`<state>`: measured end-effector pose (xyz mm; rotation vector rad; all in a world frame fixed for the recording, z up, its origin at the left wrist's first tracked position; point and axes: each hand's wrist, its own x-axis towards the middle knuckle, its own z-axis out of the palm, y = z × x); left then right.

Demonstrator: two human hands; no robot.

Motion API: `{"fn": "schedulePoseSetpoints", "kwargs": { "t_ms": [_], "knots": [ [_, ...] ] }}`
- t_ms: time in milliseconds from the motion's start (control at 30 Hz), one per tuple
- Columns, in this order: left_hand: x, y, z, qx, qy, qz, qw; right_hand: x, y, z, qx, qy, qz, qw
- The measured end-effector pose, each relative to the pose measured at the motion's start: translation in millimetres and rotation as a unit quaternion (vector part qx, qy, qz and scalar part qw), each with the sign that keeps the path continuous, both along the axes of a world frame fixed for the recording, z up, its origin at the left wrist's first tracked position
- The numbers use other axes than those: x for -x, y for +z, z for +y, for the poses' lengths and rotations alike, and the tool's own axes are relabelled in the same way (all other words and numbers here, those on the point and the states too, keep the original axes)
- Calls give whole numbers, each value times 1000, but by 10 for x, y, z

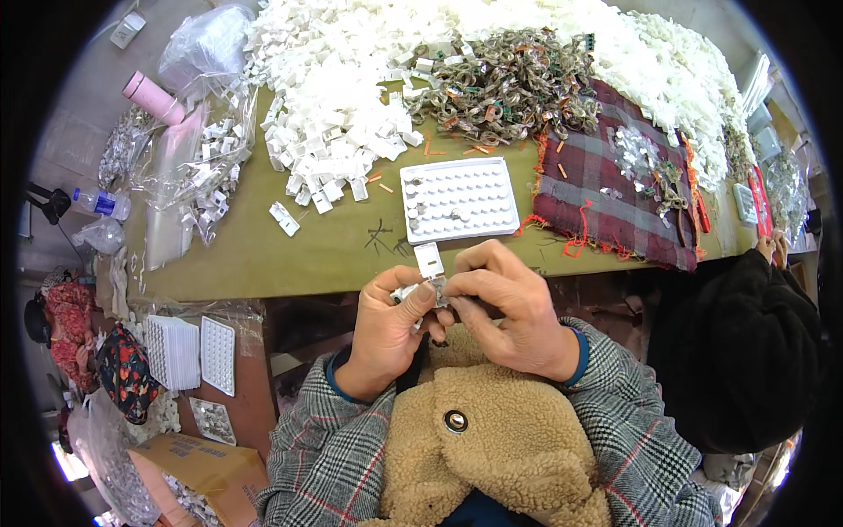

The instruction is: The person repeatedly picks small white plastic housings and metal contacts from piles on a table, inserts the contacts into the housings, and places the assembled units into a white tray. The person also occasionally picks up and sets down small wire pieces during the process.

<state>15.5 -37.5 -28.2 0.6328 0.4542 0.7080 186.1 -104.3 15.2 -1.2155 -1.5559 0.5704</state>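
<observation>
My left hand (384, 329) is closed around a small white plastic case (428, 258) just off the table's near edge. The case's flap with a slot stands up above my fingertips. Against its near side, the fingers of my right hand (514, 307) are pinched together. Whatever is between them is hidden by the fingertips. Right beyond my hands lies a white tray (492, 182) with rows of small cells, several of which hold silvery round pieces. A single white case (284, 219) rests on the green table cover to the left.
A large pile of white cases (329, 105) covers the far left, beside a heap of wired parts (514, 88). Folded plaid cloth (588, 189) bears clear pieces and scissors. A pink bottle (154, 98) leans at left. Stacked trays (171, 351) stand lower left; another person (738, 351) sits at right.
</observation>
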Motion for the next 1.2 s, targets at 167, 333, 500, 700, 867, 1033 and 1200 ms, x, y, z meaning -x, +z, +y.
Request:
{"fn": "schedulePoseSetpoints", "kwargs": {
  "t_ms": [167, 333, 500, 700, 867, 1033, 1200],
  "knots": [
    [3, -32, 3, -16, 13, 48, 999, 82, -94, 61, -14, -37, -36, 999],
    [22, -64, 64, 42, 24, 15, 999, 56, -156, 85, 4, -12, -8, 1000],
    [25, -86, 74, 27, -23, 60, 998, -18, -136, 93, 62, 32, 6, 998],
    [213, 12, 270, 41, 35, 12, 998, -106, -205, 432, 25, -98, -78, 992],
    [340, 33, 437, 42, 68, -23, 997, -36, -348, 775, -63, -106, -252, 960],
    [354, -43, 481, 77, 72, -24, 994, 8, -452, 901, -52, -88, -306, 947],
    [365, -102, 546, 80, 48, -51, 994, -25, -406, 893, -30, -97, -244, 965]
  ]
}}
